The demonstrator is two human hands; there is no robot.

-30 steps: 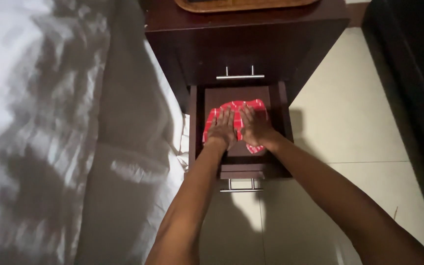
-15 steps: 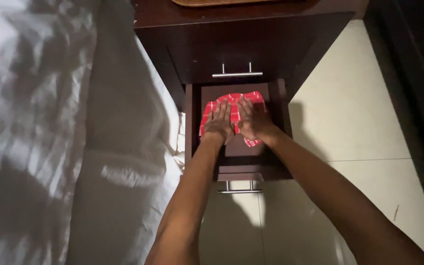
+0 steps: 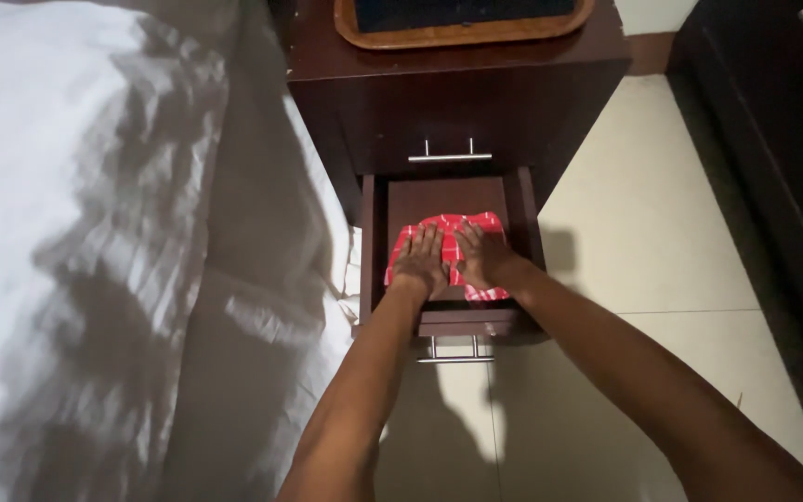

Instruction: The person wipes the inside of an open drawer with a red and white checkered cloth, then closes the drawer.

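A white bed point(image 3: 76, 232) fills the left, its far edge cut off. Beside it stands a dark nightstand point(image 3: 457, 102); the tray point(image 3: 462, 33) on top is cropped. Its lower drawer point(image 3: 453, 321) is pulled out. Inside lies a red checked cloth point(image 3: 448, 232), half hidden under the left hand point(image 3: 420, 262) and right hand point(image 3: 483, 258), both pressed flat, fingers spread, grasping nothing.
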